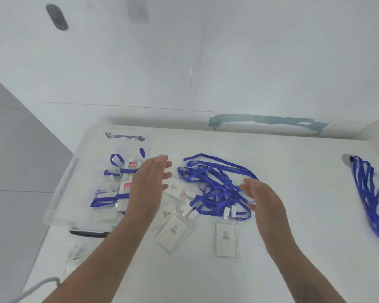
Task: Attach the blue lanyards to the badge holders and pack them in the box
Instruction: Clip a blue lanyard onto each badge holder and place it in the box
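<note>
Blue lanyards [214, 186] tangled mid-table — both hands above, empty; box [59, 193] at left edge.

The place looks like a plain office or packing workroom rather than a home. A bare white tabletop [293, 215] stands against unadorned white walls [271, 62], with grey floor tiles [13, 149] at 9 o'clock. Office supplies cover it: blue lanyards [214, 184] at centre, clear badge holders [173, 232] toward 6 o'clock, a clear plastic box [59, 193] at 9 o'clock.
</note>
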`<action>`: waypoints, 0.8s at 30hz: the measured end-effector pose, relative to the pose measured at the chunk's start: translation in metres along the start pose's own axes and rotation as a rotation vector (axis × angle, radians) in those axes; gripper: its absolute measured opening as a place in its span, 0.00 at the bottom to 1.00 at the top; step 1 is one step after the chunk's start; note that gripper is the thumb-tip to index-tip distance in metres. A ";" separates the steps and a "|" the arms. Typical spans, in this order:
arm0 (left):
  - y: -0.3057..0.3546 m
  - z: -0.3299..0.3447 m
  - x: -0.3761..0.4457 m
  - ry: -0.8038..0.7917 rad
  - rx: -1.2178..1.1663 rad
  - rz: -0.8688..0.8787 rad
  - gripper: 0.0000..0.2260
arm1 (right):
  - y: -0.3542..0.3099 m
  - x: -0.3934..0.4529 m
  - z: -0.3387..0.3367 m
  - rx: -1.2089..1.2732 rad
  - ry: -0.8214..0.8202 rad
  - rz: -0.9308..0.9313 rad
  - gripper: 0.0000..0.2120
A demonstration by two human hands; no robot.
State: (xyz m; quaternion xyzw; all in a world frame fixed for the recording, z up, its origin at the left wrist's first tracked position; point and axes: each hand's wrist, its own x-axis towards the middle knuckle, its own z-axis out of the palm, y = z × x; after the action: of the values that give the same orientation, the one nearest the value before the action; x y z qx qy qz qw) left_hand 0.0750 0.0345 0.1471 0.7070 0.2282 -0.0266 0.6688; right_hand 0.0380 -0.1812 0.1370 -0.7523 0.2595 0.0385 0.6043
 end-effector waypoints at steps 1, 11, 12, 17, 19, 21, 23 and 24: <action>-0.002 0.010 -0.005 0.009 0.015 0.012 0.09 | 0.003 0.005 -0.011 -0.034 -0.008 -0.020 0.10; -0.076 0.073 -0.019 -0.093 0.364 -0.154 0.08 | 0.077 0.043 -0.044 -0.474 -0.203 0.045 0.07; -0.085 0.077 -0.019 -0.124 0.405 -0.198 0.08 | 0.086 0.045 -0.041 -0.499 -0.214 0.061 0.07; -0.123 0.106 -0.028 -0.252 0.486 -0.393 0.13 | 0.128 0.054 -0.024 -0.615 -0.247 0.090 0.15; -0.134 0.115 -0.029 -0.270 0.502 -0.437 0.18 | 0.137 0.056 -0.017 -0.618 -0.230 0.112 0.18; -0.141 0.122 -0.028 -0.249 0.528 -0.462 0.19 | 0.143 0.057 -0.012 -0.605 -0.197 0.125 0.20; -0.145 0.126 -0.026 -0.226 0.516 -0.460 0.19 | 0.146 0.059 -0.011 -0.572 -0.160 0.152 0.20; -0.148 0.126 -0.025 -0.223 0.511 -0.451 0.19 | 0.148 0.060 -0.010 -0.546 -0.150 0.176 0.19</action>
State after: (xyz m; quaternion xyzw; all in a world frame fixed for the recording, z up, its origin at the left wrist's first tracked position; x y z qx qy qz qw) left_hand 0.0335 -0.0935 0.0042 0.7760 0.2901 -0.3068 0.4686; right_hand 0.0229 -0.2307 -0.0141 -0.8568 0.2583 0.2146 0.3912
